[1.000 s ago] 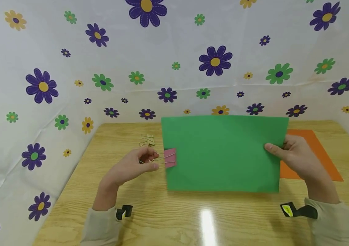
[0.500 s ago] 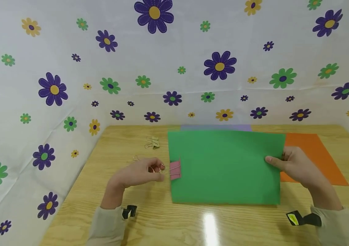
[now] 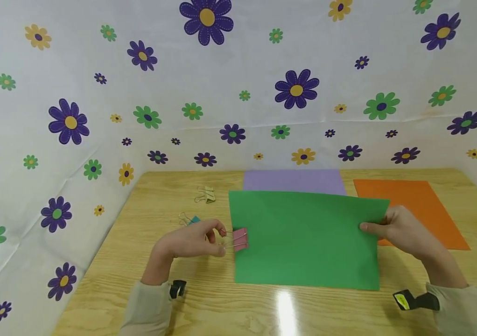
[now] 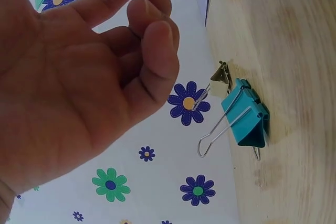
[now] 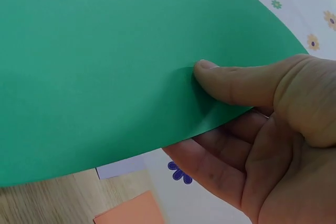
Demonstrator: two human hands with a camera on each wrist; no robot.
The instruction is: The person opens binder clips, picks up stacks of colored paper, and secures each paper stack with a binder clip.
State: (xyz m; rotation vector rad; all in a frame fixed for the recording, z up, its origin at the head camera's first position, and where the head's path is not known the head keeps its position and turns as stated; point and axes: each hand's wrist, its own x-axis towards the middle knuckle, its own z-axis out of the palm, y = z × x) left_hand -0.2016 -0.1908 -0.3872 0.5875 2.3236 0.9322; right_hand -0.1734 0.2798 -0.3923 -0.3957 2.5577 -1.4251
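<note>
A green sheet of paper point(image 3: 305, 242) is held up over the table, tilted, its top edge slightly bowed. My right hand point(image 3: 408, 233) pinches its right edge, the thumb point(image 5: 231, 82) on the front face and the fingers behind. At the left edge sits a pink binder clip point(image 3: 240, 239), its jaws over the paper. My left hand point(image 3: 192, 240) pinches that clip's wire handles between thumb and fingers. The left wrist view shows only a bit of wire at the fingertips; the clip's body is out of that view.
A teal binder clip point(image 4: 245, 114) lies just beyond my left hand, with a yellow binder clip point(image 3: 209, 195) farther back. Behind the green sheet lie a purple sheet point(image 3: 293, 179) and, to the right, an orange sheet point(image 3: 423, 205). Flowered cloth point(image 3: 255, 107) hangs behind the table.
The green sheet has come down toward the table with both hands and the pink clip. The purple sheet and teal clip now show more. Both grips look the same.
</note>
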